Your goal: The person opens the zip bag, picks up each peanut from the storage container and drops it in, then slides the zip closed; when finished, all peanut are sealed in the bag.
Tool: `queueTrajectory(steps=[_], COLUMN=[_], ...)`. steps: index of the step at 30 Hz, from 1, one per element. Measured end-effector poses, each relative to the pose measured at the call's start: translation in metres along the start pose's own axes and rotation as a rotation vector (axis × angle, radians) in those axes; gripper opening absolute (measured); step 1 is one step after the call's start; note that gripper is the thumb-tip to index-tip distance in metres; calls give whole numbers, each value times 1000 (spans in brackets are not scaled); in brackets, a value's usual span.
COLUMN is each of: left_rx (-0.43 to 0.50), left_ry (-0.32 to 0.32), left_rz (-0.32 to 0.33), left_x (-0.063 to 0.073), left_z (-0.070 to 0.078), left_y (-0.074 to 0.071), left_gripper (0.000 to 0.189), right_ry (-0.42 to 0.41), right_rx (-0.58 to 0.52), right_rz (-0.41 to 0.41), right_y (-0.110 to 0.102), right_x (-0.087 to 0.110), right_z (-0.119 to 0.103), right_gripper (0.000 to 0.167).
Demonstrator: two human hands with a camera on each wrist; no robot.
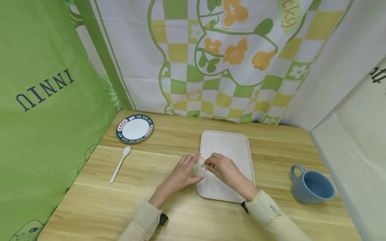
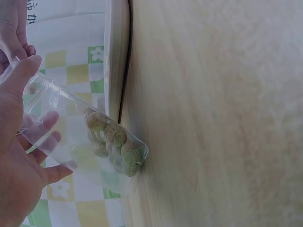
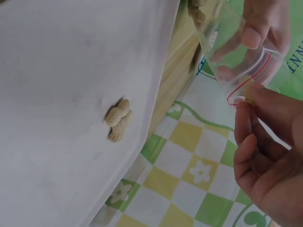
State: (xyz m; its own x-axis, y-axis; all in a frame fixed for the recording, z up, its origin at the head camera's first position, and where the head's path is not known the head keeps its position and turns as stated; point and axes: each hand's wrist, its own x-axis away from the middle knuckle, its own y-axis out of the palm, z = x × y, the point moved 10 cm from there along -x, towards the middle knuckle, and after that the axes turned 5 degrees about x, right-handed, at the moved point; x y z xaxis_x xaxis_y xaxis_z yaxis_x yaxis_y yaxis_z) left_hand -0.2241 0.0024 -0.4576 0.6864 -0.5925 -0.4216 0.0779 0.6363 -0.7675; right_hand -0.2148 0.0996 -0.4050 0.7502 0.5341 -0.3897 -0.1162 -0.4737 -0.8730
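My left hand (image 1: 181, 174) holds a clear zip bag (image 2: 71, 125) at its mouth, just left of the white tray (image 1: 224, 142). Several unshelled peanuts (image 2: 116, 137) lie at the bag's bottom in the left wrist view. With thumb and fingertips, my right hand (image 1: 226, 170) pinches a peanut (image 3: 248, 92) at the bag's red-striped mouth, above the tray's left edge. On the tray, a small cluster of peanuts (image 3: 119, 118) shows in the right wrist view; in the head view my right hand and forearm cover that area.
A blue mug (image 1: 312, 187) stands at the right side of the wooden table (image 1: 187, 221). To the left lie a white spoon (image 1: 120, 164) and a dark-rimmed plate (image 1: 135, 129). Printed curtains hang along the back and sides.
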Motion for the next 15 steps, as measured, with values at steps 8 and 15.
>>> queueTrajectory(steps=[8,15], left_rx=[-19,-16], left_ry=[-10,-12], left_rz=[-9,-9], left_x=[0,-1], left_z=[1,0], left_y=[2,3], left_gripper=[84,84], right_ry=[-29,-6], right_rx=[-1,-6], right_rz=[0,16], right_y=[2,-2], right_x=[-1,0], right_z=[-3,-2], right_gripper=[12,14])
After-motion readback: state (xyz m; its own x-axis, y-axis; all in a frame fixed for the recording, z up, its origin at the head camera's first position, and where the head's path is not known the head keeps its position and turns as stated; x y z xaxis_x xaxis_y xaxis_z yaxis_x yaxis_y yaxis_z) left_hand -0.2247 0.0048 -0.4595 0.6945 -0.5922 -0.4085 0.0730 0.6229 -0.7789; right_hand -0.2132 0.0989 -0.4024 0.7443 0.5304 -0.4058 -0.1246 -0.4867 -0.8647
